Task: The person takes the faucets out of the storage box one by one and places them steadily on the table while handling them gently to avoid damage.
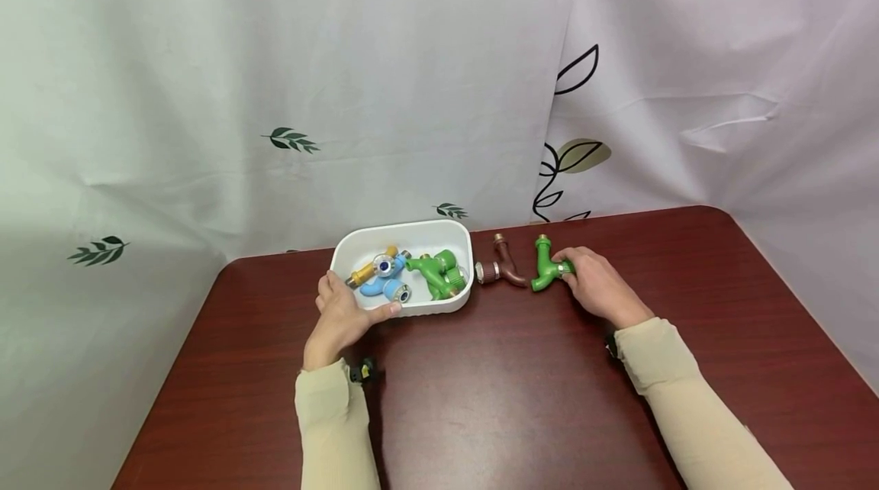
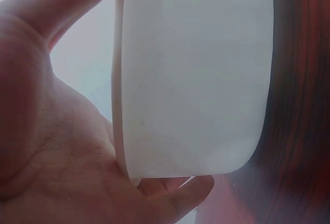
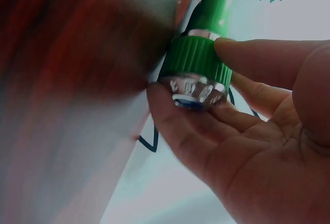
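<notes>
A white plastic bin [image 1: 368, 243] stands at the back of the table. My left hand [image 1: 341, 320] grips its front left corner, thumb along the front wall and fingers round the left side; the left wrist view shows the bin's wall [image 2: 196, 79] close up. Inside lie a yellow tap [image 1: 363, 275], blue taps [image 1: 374, 288] and green taps [image 1: 429, 270], partly overlapping. Right of the bin, my right hand [image 1: 596, 286] holds another green tap [image 1: 545, 269] by its ribbed knob [image 3: 198, 59], between thumb and fingers. The tap's threaded end points to the back.
A brown tap [image 1: 509, 267] lies on the table between the bin and the green tap in my right hand. The dark red table [image 1: 481, 391] backs onto a hanging white cloth [image 1: 412, 93] with leaf prints.
</notes>
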The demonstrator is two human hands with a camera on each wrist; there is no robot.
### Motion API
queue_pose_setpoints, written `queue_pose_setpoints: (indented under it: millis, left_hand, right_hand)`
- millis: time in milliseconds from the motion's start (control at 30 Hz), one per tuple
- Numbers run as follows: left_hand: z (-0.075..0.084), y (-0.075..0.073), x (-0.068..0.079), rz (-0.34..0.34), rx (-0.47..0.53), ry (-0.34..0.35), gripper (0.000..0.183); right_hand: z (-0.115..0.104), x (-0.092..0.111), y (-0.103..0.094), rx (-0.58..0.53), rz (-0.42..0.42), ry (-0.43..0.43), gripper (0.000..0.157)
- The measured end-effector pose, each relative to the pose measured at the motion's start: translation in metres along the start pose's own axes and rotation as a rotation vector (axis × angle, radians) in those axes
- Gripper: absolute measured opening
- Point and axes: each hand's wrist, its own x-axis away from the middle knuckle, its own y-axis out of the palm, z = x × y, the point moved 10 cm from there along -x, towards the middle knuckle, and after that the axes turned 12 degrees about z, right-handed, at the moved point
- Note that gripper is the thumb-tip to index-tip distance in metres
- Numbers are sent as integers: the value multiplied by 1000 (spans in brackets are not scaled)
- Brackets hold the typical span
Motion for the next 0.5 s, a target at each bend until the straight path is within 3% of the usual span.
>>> queue_pose_setpoints:
  millis: [500]
  left_hand:
    - [0, -2, -1, 13, 9, -4, 134]
  right_hand:
    - [1, 1, -2, -6, 4, 11, 28]
